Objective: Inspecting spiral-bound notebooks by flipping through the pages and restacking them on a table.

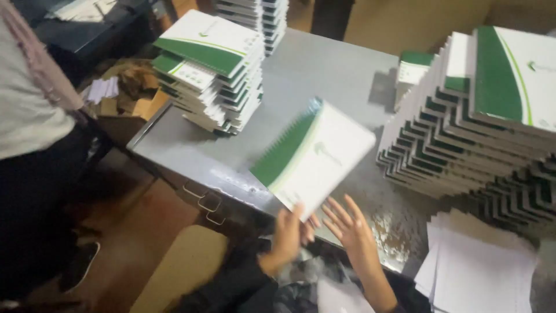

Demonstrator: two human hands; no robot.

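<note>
My left hand (288,235) grips the near corner of a green-and-white spiral notebook (313,155) and holds it tilted above the grey metal table (324,75). Just right of it, my right hand (350,226) is spread with fingers apart, close under the notebook's lower edge and holding nothing. The notebook is blurred by motion. A tall fanned stack of the same notebooks (480,122) rises on the right, and a shorter stack (211,69) stands at the table's far left.
Loose white sheets (480,269) lie at the near right. Another notebook stack (263,17) sits at the far edge. A person in a light top (29,98) stands at the left beside a cardboard box of scraps (124,93). Brown floor lies below.
</note>
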